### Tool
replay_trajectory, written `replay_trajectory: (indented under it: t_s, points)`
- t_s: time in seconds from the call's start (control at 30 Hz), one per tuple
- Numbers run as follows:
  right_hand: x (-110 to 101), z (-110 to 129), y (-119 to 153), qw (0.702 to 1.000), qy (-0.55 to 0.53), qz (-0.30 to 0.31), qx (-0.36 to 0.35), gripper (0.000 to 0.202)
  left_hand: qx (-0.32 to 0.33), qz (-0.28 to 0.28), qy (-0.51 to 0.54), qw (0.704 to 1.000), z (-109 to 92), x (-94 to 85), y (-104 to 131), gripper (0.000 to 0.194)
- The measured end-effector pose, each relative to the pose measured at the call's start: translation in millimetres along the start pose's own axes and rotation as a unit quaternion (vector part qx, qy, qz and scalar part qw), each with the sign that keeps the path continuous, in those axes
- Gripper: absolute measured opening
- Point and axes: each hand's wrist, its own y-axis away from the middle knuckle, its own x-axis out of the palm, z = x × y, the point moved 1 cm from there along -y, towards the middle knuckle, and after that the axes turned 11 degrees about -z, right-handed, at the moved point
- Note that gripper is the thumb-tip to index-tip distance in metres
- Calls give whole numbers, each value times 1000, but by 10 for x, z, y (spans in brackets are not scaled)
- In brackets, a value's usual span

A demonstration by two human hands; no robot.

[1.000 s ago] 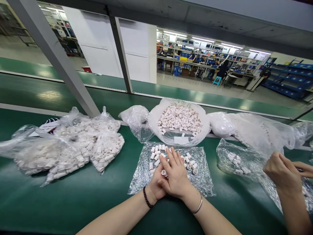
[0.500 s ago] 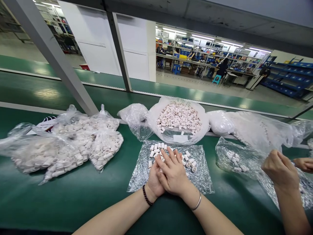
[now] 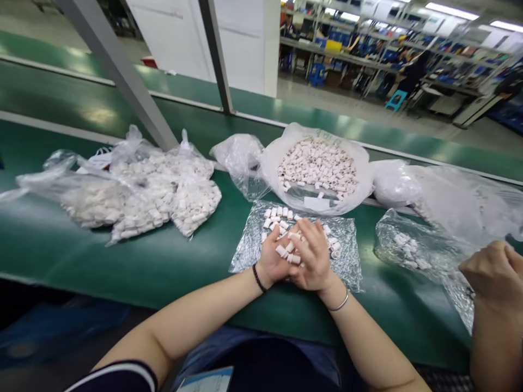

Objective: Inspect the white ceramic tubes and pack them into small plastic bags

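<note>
My left hand (image 3: 274,260), with a dark bead bracelet, is cupped palm up and holds several small white tube pieces (image 3: 291,255). Against it, my right hand (image 3: 314,258), with a silver bangle, is tilted on its side, fingers slightly curled around the right side of the pieces. Beneath both hands lies a flat clear plastic bag (image 3: 249,247) on the green table (image 3: 196,277), with more white pieces on it behind and to the right of my hands. Behind it, a big open bag (image 3: 269,163) is full of such pieces.
Filled clear bags (image 3: 143,201) lie at the left. At the right are a bag with a few pieces (image 3: 408,253), a large bag (image 3: 457,196) and another person's closed hand (image 3: 494,272). A grey post (image 3: 131,81) rises behind the left bags.
My hands, pressed together before, have parted at the top, and white pieces now show in the left palm. The view has tilted down, bringing my lap into sight.
</note>
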Motion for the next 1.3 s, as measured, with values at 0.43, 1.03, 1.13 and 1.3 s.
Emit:
replay_trajectory:
  t_s: [0.43, 1.03, 1.13, 1.3]
  points:
    - [163, -127, 94, 990, 22, 22, 135, 67, 85, -6, 73, 994, -346, 117, 25, 82]
    - [186, -154, 151, 983, -5, 20, 180, 56, 88, 15, 82, 993, -316, 88, 12, 87]
    - [180, -179, 170, 982, 6, 8, 190, 50, 87, 26, 87, 992, -324, 72, 3, 87]
    - [185, -199, 194, 981, 17, 6, 192, 45, 81, 26, 87, 993, -336, 64, 8, 86]
